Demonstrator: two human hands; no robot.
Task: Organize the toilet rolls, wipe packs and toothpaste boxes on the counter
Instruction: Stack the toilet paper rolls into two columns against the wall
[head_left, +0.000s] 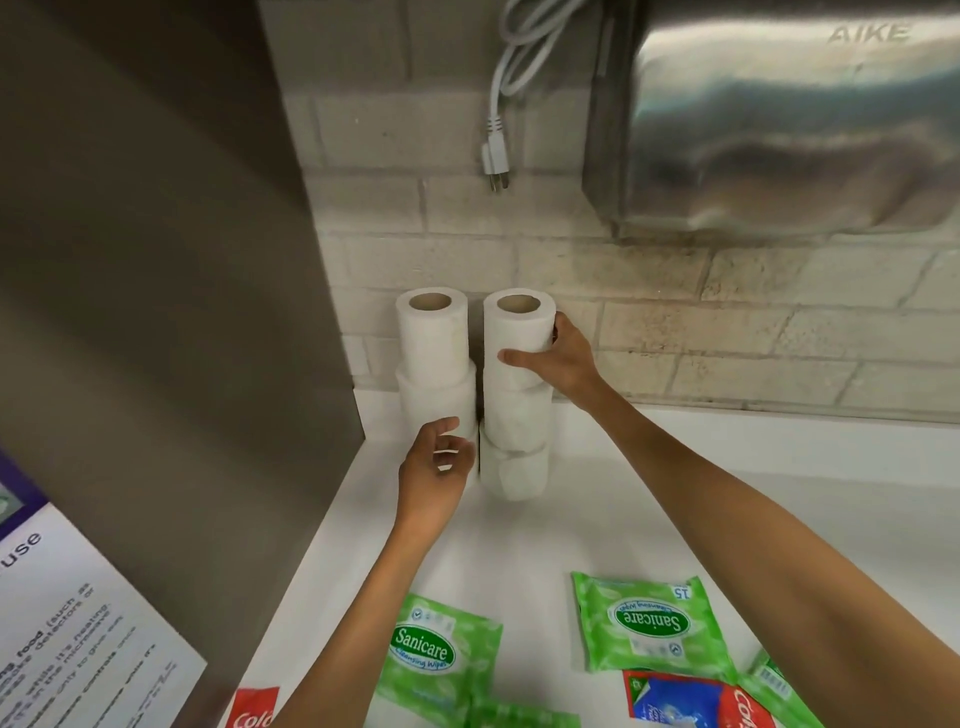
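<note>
White paper rolls stood in two stacks at 12 o'clock on the surface (675, 467), close to the brick wall (649, 291). The left stack (434, 358) had two toilet rolls, one on the other, and the right stack (517, 395) had three, the lower ones a little crooked. The two stacks stood just beside each other with a narrow dark gap between them.

The right hand (563, 364) was gripping the top roll of the right stack (519, 327): the thumb lay across its front and the fingers (558, 322) went around its far side. The left hand (436, 473) was at the foot of the left stack, its fingers (449, 426) loosely curled and half open, touching the lower roll or very near it; I could not tell which.

Toward 6 o'clock, well apart from the rolls, lay green wipe packs. One wipe pack (439, 665) was at 6 o'clock and another wipe pack (649, 623) at 5 o'clock, turned upside down. A red toothpaste box (691, 701) lay at 5 o'clock at the lower edge, partly under a pack, and a second toothpaste box (252, 709) showed at 7 o'clock.

A grey metal panel (156, 312) rose at 9 o'clock. A steel hand dryer (779, 119) hung at 1 o'clock, and a white plug (496, 156) dangled beside it.
</note>
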